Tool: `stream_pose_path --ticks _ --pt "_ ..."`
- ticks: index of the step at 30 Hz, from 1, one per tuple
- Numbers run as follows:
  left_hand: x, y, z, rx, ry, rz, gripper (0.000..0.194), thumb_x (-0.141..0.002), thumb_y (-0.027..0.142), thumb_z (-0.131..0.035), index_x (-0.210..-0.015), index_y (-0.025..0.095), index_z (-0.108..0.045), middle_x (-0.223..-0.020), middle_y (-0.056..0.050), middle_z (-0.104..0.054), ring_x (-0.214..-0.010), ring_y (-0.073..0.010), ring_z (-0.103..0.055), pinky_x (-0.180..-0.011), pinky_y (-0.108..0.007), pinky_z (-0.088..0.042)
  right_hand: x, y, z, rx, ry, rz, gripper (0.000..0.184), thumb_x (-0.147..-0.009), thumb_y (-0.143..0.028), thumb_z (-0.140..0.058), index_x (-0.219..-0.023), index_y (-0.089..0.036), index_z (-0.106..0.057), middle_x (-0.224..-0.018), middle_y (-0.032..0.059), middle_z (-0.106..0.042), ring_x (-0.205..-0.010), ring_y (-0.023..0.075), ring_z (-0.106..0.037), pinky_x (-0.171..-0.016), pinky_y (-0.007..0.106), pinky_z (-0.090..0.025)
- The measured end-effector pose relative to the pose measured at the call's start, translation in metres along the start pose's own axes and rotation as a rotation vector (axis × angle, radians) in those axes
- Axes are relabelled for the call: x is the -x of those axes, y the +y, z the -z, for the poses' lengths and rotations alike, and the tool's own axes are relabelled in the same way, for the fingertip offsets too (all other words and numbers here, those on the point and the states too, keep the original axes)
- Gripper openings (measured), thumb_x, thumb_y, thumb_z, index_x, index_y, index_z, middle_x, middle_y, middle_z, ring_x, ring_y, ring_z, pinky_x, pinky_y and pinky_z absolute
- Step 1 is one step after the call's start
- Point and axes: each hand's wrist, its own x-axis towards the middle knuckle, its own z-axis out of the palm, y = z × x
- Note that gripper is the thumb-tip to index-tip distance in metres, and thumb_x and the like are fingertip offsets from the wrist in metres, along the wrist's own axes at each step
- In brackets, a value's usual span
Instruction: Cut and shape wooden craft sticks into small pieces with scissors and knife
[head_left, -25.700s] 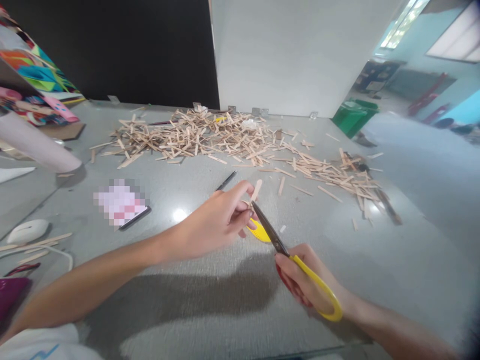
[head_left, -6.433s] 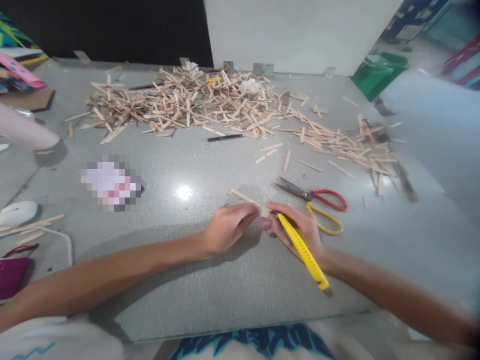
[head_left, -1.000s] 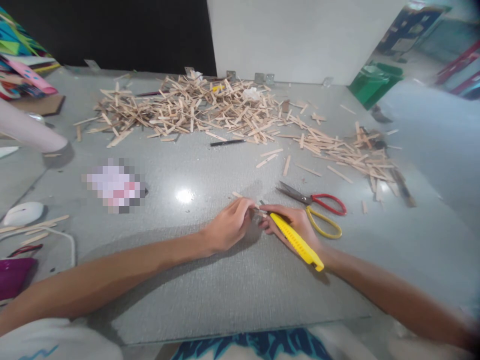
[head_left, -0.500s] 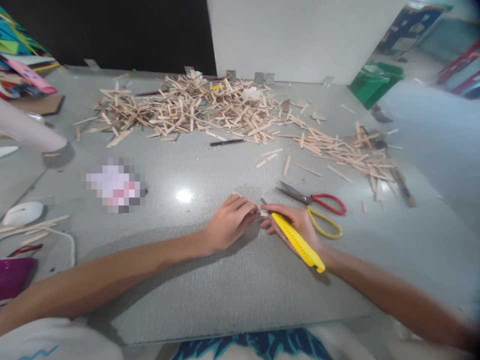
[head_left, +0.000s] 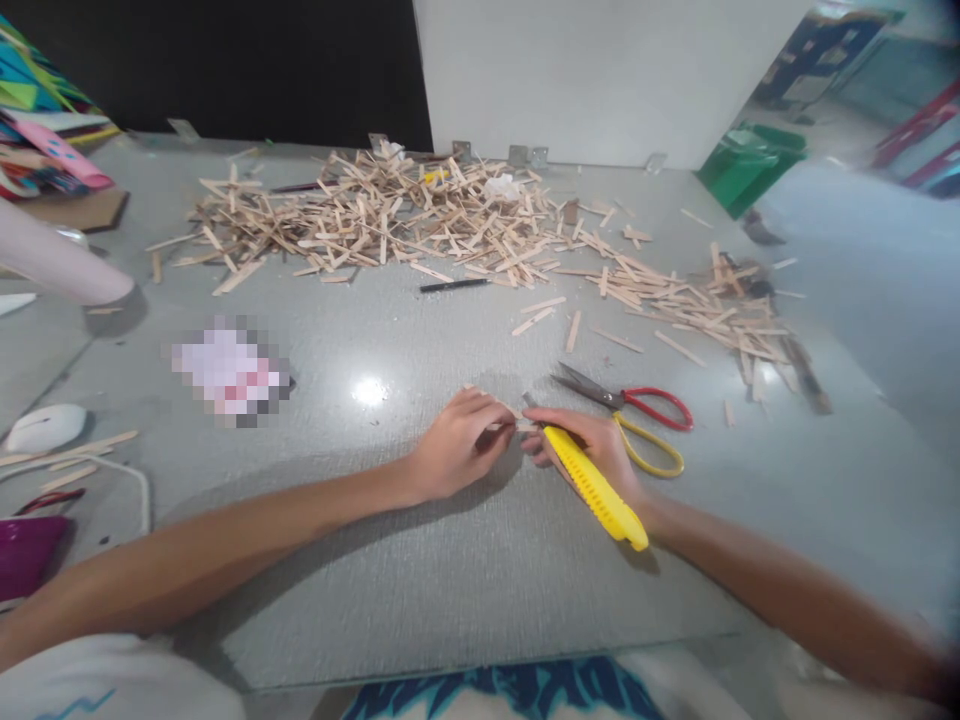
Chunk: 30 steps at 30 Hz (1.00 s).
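Observation:
My left hand (head_left: 463, 443) is closed around small wooden sticks (head_left: 526, 427), whose ends poke out past my fingertips toward the right. Most of their length is hidden by my fingers. My right hand (head_left: 592, 450) grips a yellow utility knife (head_left: 596, 490), its handle angled down to the right and its blade tip pointing up and left, close beside the stick ends. Whether the blade touches the wood, I cannot tell. Just beyond my right hand lie scissors (head_left: 604, 393) with one red and one yellow handle loop.
A large heap of wooden sticks (head_left: 360, 220) spreads along the back of the table, with more sticks (head_left: 675, 300) trailing right. A black pen-like stick (head_left: 454, 286) lies before it. Left are a blurred-out item (head_left: 229, 370) and a white mouse (head_left: 46, 428). A green bin (head_left: 750, 165) stands right.
The fingers of my left hand have shifted slightly, and more of the wooden sticks shows between the hands. The knife's handle has turned a little in my right hand.

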Motion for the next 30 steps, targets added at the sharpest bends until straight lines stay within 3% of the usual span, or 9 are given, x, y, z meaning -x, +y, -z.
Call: stream_pose_path --ticks 10,18,30 --pt "0.001 0.001 0.000 -0.039 0.007 -0.007 0.011 -0.105 0.014 -0.056 -0.102 0.020 -0.064 -0.091 -0.003 -0.074 -0.082 -0.0189 -0.062 -0.082 -0.035 -0.050 0.001 0.005 -0.001 0.076 0.017 0.051 0.030 -0.104 -0.031 -0.074 -0.132 -0.023 -0.080 -0.102 0.0090 -0.085 -0.087 0.0238 -0.086 -0.075 0.033 -0.074" --pt "0.007 -0.001 -0.005 -0.176 0.075 -0.012 0.015 -0.114 0.021 -0.055 -0.104 0.021 -0.066 -0.099 -0.004 -0.079 -0.094 -0.0212 -0.067 -0.085 -0.036 -0.047 0.001 0.001 -0.005 0.064 0.047 0.019 0.033 -0.102 -0.036 -0.076 -0.131 -0.021 -0.079 -0.095 0.0068 -0.083 -0.081 0.0214 -0.085 -0.073 0.031 -0.074" --pt "0.013 -0.001 -0.004 -0.381 0.066 -0.155 0.019 -0.112 0.017 -0.055 -0.111 0.022 -0.073 -0.106 -0.005 -0.080 -0.099 -0.0235 -0.065 -0.084 -0.039 -0.045 -0.003 -0.005 -0.004 0.018 0.025 -0.051 0.040 -0.103 -0.047 -0.074 -0.130 -0.018 -0.078 -0.090 0.0082 -0.082 -0.076 0.0211 -0.084 -0.068 0.030 -0.073"
